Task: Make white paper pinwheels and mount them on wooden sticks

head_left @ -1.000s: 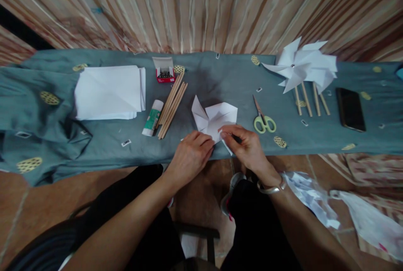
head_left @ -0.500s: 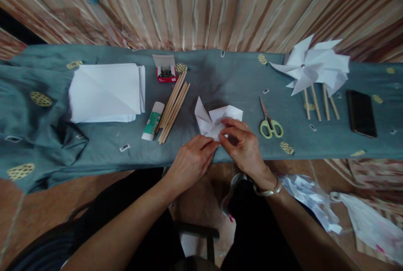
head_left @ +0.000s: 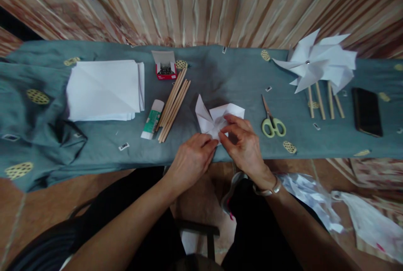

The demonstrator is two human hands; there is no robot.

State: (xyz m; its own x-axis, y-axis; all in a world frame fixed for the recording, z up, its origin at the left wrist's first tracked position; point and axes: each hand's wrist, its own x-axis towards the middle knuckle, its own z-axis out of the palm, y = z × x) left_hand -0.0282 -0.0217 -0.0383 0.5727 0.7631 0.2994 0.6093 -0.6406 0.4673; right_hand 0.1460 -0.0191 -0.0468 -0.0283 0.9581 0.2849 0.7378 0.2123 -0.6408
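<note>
Both hands pinched on folded white paper [head_left: 217,115]: left hand [head_left: 192,159] at near edge, right hand [head_left: 243,145] w/ fingertips at centre.

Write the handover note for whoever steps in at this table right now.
Left hand: pressing down the near corner of the folded paper.
Right hand: fingers pinching a flap at the paper's middle.
Paper stack, glue stick, loose sticks and pin box lie to the left; scissors to the right.
Done: finished pinwheels on sticks at far right.
Left: this paper is only partly folded, with no pin or stick yet.
</note>
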